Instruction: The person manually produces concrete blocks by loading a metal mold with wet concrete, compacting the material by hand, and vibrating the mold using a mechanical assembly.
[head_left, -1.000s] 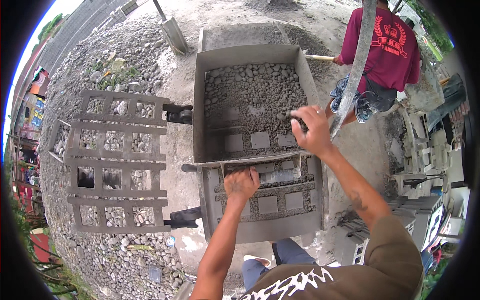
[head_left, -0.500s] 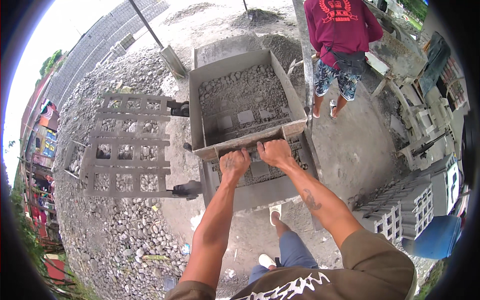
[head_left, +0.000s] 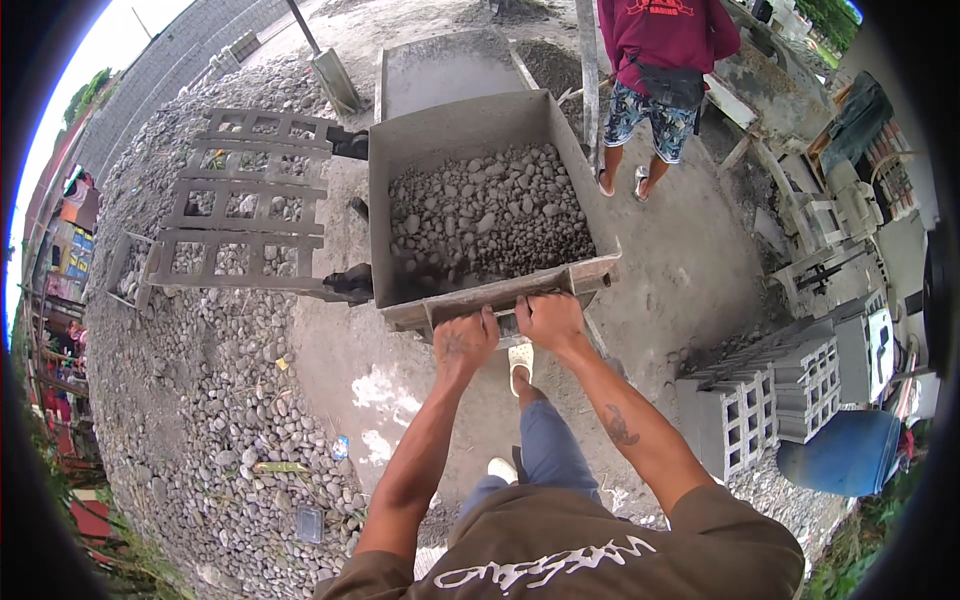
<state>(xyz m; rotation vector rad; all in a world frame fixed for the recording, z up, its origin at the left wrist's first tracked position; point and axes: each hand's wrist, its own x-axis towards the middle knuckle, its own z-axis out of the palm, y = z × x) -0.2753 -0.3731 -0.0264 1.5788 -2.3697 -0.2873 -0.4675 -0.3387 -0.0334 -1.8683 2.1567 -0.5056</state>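
Both hands grip the near rim of a grey, box-shaped metal hopper [head_left: 480, 150] that is filled with a damp grey mix of gravel [head_left: 485, 215]. The left hand [head_left: 465, 345] is curled shut over the front lip, and the right hand [head_left: 548, 318] is closed on the same lip just beside it, arms stretched forward. The hopper sits at the middle of the yard, on top of what looks like a block-making press, though its lower part is hidden under the box and cannot be made out clearly.

The step in hand seems to be shifting the loaded hopper along its frame by that front edge. The next move would call for an even pull or push from both hands together, so the heavy box runs straight and no gravel slops over the sides.

To the left lies a grey slatted frame [head_left: 245, 200] on loose pebbles. A person in a red shirt [head_left: 665, 40] stands beyond the hopper, and hollow concrete blocks [head_left: 765, 400] are stacked at the right.
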